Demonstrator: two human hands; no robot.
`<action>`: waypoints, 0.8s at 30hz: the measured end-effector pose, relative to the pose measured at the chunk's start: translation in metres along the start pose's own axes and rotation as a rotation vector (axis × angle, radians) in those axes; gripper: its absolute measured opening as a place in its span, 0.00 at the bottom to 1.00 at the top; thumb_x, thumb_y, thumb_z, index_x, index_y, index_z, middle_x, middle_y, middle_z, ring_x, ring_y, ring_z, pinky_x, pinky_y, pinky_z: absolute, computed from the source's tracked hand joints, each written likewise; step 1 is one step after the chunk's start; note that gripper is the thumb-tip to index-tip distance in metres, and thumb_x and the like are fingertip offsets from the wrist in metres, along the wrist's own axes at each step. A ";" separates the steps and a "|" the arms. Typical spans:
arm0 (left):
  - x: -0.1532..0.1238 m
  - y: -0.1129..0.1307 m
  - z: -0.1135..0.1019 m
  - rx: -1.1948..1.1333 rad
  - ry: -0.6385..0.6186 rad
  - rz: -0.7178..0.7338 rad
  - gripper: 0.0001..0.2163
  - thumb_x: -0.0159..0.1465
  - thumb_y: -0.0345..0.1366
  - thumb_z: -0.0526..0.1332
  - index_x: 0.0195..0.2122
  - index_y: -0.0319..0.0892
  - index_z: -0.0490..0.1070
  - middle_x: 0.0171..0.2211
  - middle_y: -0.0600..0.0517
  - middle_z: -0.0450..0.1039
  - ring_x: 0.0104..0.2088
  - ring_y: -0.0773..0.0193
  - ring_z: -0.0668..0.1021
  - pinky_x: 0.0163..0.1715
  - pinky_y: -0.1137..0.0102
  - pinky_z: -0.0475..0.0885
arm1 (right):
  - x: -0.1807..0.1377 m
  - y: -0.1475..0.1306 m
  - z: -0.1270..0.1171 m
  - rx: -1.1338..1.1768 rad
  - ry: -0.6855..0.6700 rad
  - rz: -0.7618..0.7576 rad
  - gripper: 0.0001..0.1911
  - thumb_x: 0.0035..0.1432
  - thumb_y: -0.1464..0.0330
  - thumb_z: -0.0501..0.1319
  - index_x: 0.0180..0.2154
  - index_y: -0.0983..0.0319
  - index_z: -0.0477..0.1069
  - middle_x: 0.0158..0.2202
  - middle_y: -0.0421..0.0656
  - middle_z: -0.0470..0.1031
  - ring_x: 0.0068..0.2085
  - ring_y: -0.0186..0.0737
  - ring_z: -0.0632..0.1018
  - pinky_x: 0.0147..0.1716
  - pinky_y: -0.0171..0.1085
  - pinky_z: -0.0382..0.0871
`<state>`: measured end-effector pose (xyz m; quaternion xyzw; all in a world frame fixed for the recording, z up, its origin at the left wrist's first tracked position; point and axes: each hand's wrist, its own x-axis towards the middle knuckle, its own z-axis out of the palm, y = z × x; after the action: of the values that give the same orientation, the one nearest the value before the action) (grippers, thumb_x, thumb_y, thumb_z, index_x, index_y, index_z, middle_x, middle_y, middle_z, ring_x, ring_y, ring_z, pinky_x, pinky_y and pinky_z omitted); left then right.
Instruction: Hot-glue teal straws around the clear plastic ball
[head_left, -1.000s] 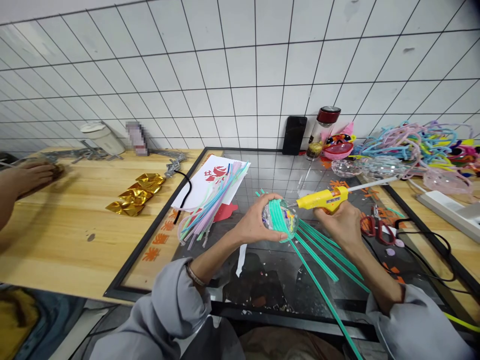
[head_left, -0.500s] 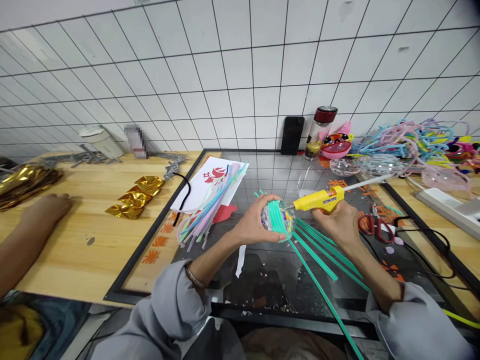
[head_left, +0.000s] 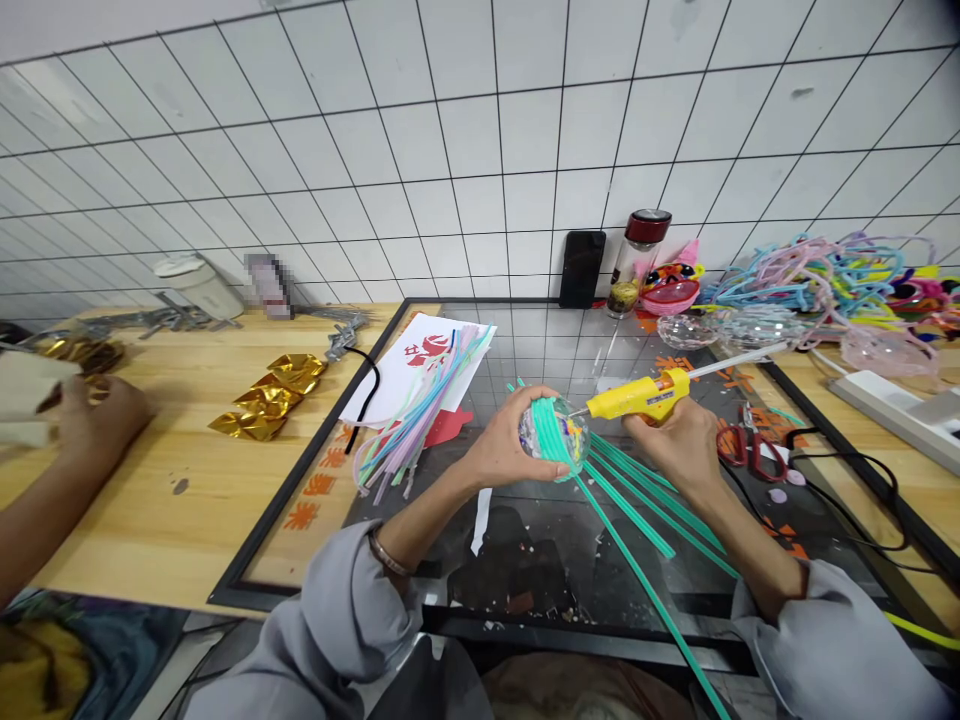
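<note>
My left hand (head_left: 510,440) is closed around a clear plastic ball (head_left: 578,450), partly wrapped in green strips (head_left: 553,437). Wrapped in my right hand (head_left: 684,440) is a yellow hot glue gun (head_left: 637,396), a long pale glue stick (head_left: 739,359) jutting from its back. The gun's nozzle points at the ball's right side, at or very near its surface; I cannot tell whether it touches. A long green strip (head_left: 651,596) trails from the ball toward the front edge. More green strips (head_left: 637,510) lie on the glass beneath my hands.
Pastel strips (head_left: 427,410) lie over white paper (head_left: 390,365) on the left. Red-handled scissors (head_left: 752,450), black cable and a power strip (head_left: 900,420) are to the right. A phone (head_left: 582,270) and bottle (head_left: 637,262) stand by the wall. Another person's hand (head_left: 105,425) is far left.
At far left, the other person's hand has lifted and now holds something pale beside the gold foil. My hands, the ball and the glue gun stay nearly still; the view shifts slightly.
</note>
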<state>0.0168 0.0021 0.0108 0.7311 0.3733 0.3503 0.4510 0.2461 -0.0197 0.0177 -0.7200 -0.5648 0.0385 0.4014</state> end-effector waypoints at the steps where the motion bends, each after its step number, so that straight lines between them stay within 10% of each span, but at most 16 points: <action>1: 0.000 0.000 0.000 0.001 -0.003 0.002 0.38 0.41 0.38 0.75 0.54 0.43 0.64 0.54 0.45 0.67 0.53 0.48 0.72 0.55 0.57 0.67 | 0.000 0.000 0.000 -0.009 -0.003 0.006 0.12 0.38 0.56 0.54 0.16 0.56 0.56 0.11 0.37 0.59 0.16 0.35 0.63 0.19 0.36 0.55; 24: 0.000 0.003 -0.001 -0.022 -0.011 -0.020 0.38 0.42 0.39 0.74 0.54 0.42 0.63 0.54 0.45 0.67 0.52 0.50 0.72 0.53 0.58 0.68 | 0.003 0.003 -0.001 -0.015 -0.016 0.068 0.13 0.36 0.55 0.55 0.17 0.56 0.58 0.13 0.39 0.61 0.18 0.38 0.65 0.21 0.39 0.59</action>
<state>0.0166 0.0021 0.0141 0.7241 0.3743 0.3460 0.4647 0.2498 -0.0173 0.0179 -0.7416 -0.5432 0.0534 0.3899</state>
